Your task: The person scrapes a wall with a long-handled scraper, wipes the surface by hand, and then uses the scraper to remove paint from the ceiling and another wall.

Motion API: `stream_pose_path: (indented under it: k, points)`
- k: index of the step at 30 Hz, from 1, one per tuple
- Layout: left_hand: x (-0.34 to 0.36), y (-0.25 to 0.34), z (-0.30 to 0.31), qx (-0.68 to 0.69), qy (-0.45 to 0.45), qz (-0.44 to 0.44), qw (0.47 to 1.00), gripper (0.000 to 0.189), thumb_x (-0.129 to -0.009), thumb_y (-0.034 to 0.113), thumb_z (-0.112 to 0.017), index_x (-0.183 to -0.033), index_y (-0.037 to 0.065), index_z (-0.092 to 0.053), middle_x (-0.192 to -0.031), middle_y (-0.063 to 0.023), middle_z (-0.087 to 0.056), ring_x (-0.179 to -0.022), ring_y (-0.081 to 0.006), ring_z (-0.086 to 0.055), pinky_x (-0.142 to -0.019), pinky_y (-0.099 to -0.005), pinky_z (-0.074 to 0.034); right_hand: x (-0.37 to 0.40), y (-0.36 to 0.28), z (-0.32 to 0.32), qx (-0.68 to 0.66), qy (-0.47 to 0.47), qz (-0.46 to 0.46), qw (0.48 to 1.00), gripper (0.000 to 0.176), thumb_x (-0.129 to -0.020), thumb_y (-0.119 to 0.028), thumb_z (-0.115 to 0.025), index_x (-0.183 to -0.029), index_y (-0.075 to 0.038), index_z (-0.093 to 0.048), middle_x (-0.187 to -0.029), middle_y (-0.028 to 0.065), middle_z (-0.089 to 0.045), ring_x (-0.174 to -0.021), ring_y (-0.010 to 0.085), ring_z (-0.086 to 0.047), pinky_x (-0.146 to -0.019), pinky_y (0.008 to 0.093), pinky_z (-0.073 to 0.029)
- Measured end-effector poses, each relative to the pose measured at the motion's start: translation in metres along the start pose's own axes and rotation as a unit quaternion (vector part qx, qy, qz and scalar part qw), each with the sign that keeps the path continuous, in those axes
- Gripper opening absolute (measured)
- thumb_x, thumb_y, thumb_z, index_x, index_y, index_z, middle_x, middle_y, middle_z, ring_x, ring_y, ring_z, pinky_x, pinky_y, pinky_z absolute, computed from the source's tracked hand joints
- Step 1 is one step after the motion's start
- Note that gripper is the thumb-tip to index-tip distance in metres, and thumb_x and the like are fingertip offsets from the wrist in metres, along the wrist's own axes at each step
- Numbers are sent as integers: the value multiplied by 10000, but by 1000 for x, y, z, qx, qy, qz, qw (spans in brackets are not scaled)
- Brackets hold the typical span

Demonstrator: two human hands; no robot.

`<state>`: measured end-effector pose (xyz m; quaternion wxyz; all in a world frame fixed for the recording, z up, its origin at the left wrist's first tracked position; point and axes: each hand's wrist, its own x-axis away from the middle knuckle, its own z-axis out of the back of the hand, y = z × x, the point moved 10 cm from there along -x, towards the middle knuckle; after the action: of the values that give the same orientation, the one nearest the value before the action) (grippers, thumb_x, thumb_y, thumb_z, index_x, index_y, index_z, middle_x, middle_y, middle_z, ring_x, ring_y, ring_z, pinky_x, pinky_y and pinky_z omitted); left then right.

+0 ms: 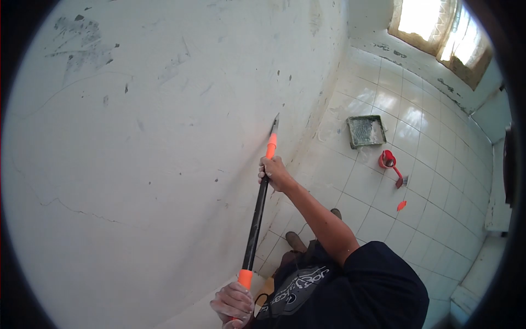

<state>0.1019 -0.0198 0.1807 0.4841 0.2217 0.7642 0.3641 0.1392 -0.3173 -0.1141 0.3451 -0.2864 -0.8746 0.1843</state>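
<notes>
A long-handled scraper with a black pole (256, 219) and orange sections runs up in front of me. Its narrow metal blade (275, 125) is at the white wall (164, 137), seen nearly edge-on; whether it touches is hard to tell. My right hand (275, 173) is wrapped round the pole just below the upper orange section. Lower down, my left hand (233, 302) grips the orange end of the pole. Whitish dust or paint covers the fingers of both hands. Dark chips, grey patches and thin cracks mark the wall.
On the white tiled floor (364, 183) to the right lie a dark paint tray (366, 131), a red dipper (387, 159), a brush (402, 181) and a small orange piece (401, 205). My shoes (296, 241) stand near the wall's base. A curtained window (444, 33) is at the upper right.
</notes>
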Motion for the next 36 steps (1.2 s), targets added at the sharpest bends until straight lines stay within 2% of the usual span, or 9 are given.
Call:
stream_pose_path:
  k: [2,5,7,9,12,19,27,33,36]
  points:
    - [-2,-21,-2,3,-2,29,1000,334,-767,301,-687,-541,154,-489,-476,0,-541,-412,-156,-494,-680,-320,-436,-12,-10,12,16,-2,1,1000,115,-943,-85,-508,-854,-23,-468,-695,63,-484,-539,165,-526,-511,402,-525]
    - [10,-44,-12,-15,0,60,998,337,-737,298,-678,-524,140,-471,-474,-36,-544,-429,-179,-485,-690,-338,-414,-29,-17,34,33,-4,-4,999,120,-938,-78,-511,-832,-30,-485,-685,57,-483,-532,161,-523,-515,405,-522]
    - [94,-96,66,-193,231,228,926,242,-646,240,-649,-512,58,-563,-510,-83,-564,-520,-218,-566,-685,-370,-465,-57,-22,61,53,-4,21,998,119,-939,-80,-516,-834,-31,-485,-684,52,-490,-532,168,-523,-514,399,-514]
    - [22,-112,-11,-56,7,76,996,271,-657,266,-659,-514,60,-556,-550,-85,-563,-551,-236,-530,-727,-401,-444,-84,-30,82,60,-8,25,998,112,-936,-82,-514,-840,-33,-486,-671,38,-483,-521,157,-507,-509,380,-501]
    - [16,-119,-22,-38,1,77,996,289,-680,268,-666,-513,59,-559,-555,-90,-570,-529,-252,-501,-746,-412,-427,-86,-33,90,30,-5,24,999,109,-938,-85,-516,-845,-38,-486,-658,25,-478,-512,148,-490,-505,360,-487]
    - [33,-29,-24,-67,-11,79,995,298,-673,283,-661,-494,62,-571,-465,-76,-553,-453,-213,-538,-755,-380,-437,-11,2,34,18,-31,-14,999,138,-955,-86,-533,-834,-38,-486,-673,35,-479,-531,166,-516,-533,391,-524]
    - [26,-102,-11,-70,76,102,989,310,-662,278,-662,-484,53,-544,-497,-68,-567,-503,-230,-547,-792,-406,-435,-71,-16,82,35,-16,-1,999,157,-947,-100,-536,-812,-39,-482,-625,19,-454,-494,154,-478,-513,363,-500]
    - [17,-66,-67,-106,-101,119,982,243,-622,271,-674,-518,82,-562,-555,-113,-636,-505,-231,-572,-804,-391,-455,-36,-7,64,21,-30,-31,999,141,-948,-89,-516,-821,-36,-489,-629,25,-459,-499,154,-485,-512,362,-498]
    - [18,-86,-41,-107,25,146,983,252,-650,266,-666,-510,106,-530,-499,-87,-576,-473,-225,-525,-781,-371,-419,-55,-10,68,38,-24,-29,999,141,-951,-83,-511,-819,-37,-489,-629,31,-464,-507,160,-499,-517,376,-504]
